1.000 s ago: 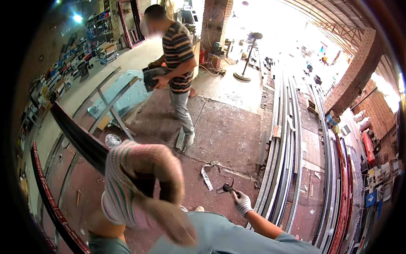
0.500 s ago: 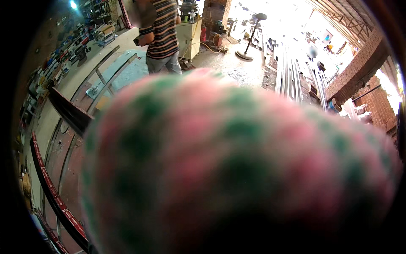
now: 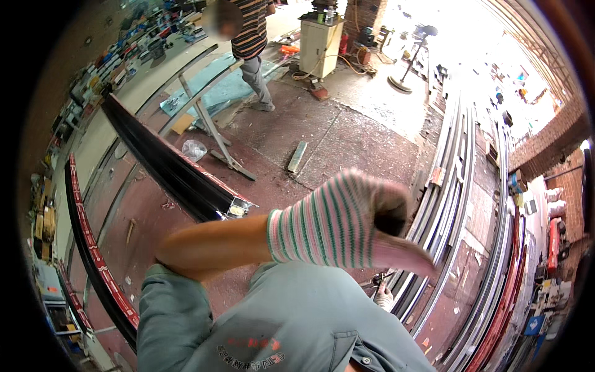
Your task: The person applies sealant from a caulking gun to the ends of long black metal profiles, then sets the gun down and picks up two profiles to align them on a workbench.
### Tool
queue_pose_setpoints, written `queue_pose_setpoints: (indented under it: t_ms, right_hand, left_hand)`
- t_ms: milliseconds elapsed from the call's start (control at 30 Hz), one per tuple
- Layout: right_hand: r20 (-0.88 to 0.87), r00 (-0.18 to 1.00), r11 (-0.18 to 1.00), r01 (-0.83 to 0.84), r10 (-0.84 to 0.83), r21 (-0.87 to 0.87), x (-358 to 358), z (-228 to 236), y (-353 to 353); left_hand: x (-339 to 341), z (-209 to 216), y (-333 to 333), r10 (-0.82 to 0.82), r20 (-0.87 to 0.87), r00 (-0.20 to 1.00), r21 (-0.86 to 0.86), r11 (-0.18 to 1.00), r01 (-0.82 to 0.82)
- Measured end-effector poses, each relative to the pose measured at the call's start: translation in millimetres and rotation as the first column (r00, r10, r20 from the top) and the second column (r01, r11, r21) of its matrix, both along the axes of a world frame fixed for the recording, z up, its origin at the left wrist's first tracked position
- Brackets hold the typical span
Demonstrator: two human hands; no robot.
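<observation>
My left hand [image 3: 339, 222], in a pink, green and white striped glove, reaches across my body with the forearm bare. Its fingers are curled, and the thumb points out to the right, apart from them. Nothing shows in the gap between. Lower down, near the long metal bars, my right hand [image 3: 384, 297] is partly hidden behind my shirt. It also wears a light glove and is closed around a small dark metal object [image 3: 379, 278] whose kind I cannot make out. Left of my forearm, a long black profile [image 3: 167, 164] with red edging slants across the work frame.
Long metal bars [image 3: 447, 192] lie to the right. Another black profile with a red strip [image 3: 87, 239] runs along the left. A metal stand [image 3: 204, 118] is ahead, near a person in a striped shirt [image 3: 251, 31]. Farther back are a cabinet [image 3: 320, 49] and a pedestal fan [image 3: 412, 59].
The blurred glove that filled most of the view has drawn away from the camera and down. My shirt, right hand and the floor now show. The view has tilted downward.
</observation>
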State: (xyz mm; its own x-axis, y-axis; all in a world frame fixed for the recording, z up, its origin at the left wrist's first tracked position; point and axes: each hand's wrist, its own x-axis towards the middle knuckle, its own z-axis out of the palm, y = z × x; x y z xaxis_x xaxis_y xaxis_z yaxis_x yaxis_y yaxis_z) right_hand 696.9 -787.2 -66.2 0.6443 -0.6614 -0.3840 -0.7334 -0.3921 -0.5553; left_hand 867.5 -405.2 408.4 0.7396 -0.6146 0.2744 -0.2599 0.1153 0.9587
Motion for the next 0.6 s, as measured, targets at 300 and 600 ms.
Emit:
queue_pose_setpoints:
  t_ms: [300, 600]
  right_hand:
    - [0.243, 0.969, 0.94, -0.119, 0.04, 0.321, 116, 14, 50]
    - [0.339, 0.819, 0.844, -0.524, 0.463, 0.113, 308, 83, 114]
  left_hand:
    - [11, -170, 92, 0.523, 0.013, 0.852, 0.422, 0.77, -0.479]
    - [101, -289, 150, 0.733, -0.391, 0.556, 0.373, 0.679, -0.633]
